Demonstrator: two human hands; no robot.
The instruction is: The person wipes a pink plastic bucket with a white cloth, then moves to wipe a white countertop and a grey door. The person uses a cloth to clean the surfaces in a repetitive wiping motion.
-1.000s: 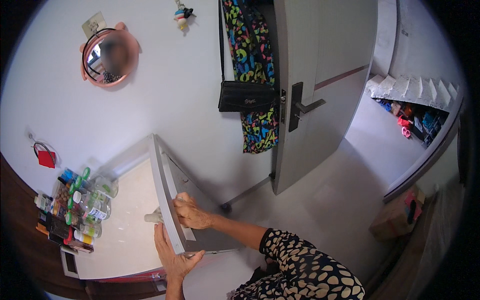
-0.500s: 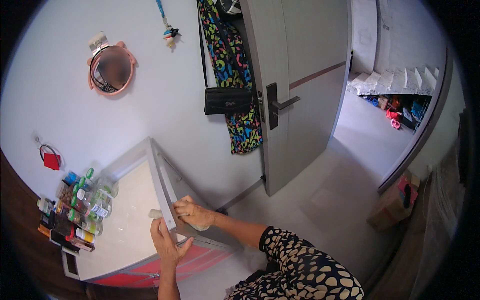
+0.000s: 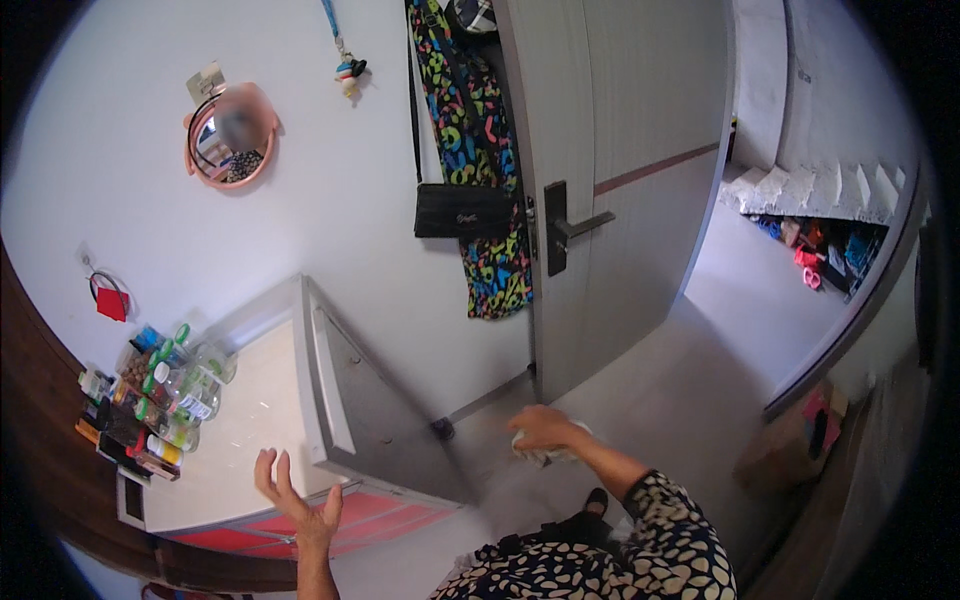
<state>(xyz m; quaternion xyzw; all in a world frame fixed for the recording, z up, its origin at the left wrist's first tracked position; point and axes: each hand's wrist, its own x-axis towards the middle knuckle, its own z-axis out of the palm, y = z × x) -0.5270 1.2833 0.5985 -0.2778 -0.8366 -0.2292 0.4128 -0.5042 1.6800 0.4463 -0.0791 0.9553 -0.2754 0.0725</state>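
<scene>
My left hand (image 3: 298,505) is raised over the near front edge of a cabinet (image 3: 262,420), its fingers spread and nothing in them. Beneath it are the pale cabinet top and the red front panels (image 3: 385,520). To the right of the cabinet, my right hand (image 3: 545,428) is closed around a crumpled pale cloth (image 3: 540,458), part of which hangs below the fingers. That hand is in the air over the floor, apart from the grey rail (image 3: 318,390) along the cabinet's right side.
Several jars and bottles (image 3: 180,390) crowd the cabinet's left end. A black bag (image 3: 460,212) and a colourful patterned cloth (image 3: 495,270) hang beside an opened grey door (image 3: 630,200). At the right stands a cardboard box (image 3: 790,445). A mirror (image 3: 232,140) hangs on the wall.
My right hand has left the cabinet rail and moved right, taking the cloth with it. My left hand has come off the rail's near end and shifted left and down, fingers spread.
</scene>
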